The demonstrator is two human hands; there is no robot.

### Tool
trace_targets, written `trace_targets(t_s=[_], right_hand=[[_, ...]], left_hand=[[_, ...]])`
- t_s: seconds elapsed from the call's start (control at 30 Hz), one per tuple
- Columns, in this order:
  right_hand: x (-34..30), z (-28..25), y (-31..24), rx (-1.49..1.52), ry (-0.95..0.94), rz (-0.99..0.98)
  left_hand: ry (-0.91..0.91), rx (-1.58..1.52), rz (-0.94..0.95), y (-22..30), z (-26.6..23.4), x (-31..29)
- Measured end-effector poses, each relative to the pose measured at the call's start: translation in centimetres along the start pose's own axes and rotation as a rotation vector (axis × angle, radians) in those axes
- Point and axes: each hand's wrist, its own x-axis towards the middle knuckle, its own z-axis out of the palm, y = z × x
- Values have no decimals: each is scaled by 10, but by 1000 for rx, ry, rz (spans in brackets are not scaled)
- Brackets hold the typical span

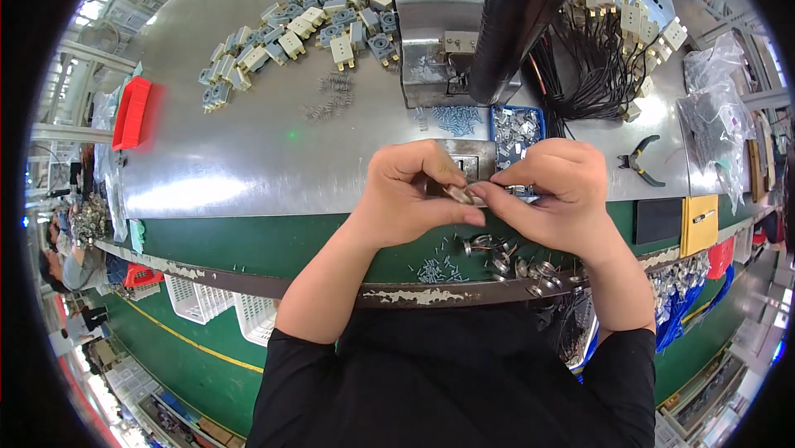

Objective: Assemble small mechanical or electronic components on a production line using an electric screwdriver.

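Observation:
Above the bench's front edge, my two hands meet. Between thumb and fingers, my left hand (406, 195) pinches a small, round-looking metal part (460, 195), partly covered by the fingertips. My right hand (563, 195) is closed, its thumb and forefinger tips touching the right side of that part; whether they hold a separate piece is hidden. Just beyond the fingers sits a metal fixture (470, 150). Loose round metal parts (542, 272) lie below my right hand, and small screws (436, 271) lie scattered on the green strip between my forearms.
A blue tray (542, 125) of small metal pieces and a pile of screws (460, 121) lie beyond my hands. Behind stands a machine with a black column (526, 21). Grey-and-beige plug blocks (302, 26), springs (331, 96), black cables (580, 75), pliers (640, 162) and a red bin (132, 113) surround it.

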Motion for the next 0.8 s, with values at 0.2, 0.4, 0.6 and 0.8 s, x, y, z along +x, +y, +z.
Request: trace_targets(t_s=[0.2,0.4,0.6,0.8], right_hand=[[3,0,-7,-231,119,-137],[-1,2,-6,-63,59,-10],[5,-10,-19,154,-117,172],[6,-1,-18,273,-109,273]], left_hand=[[195,434,119,14,15,3],[107,528,152,34,9,4],[257,829,284,31,17,6],[415,871,330,16,15,9]])
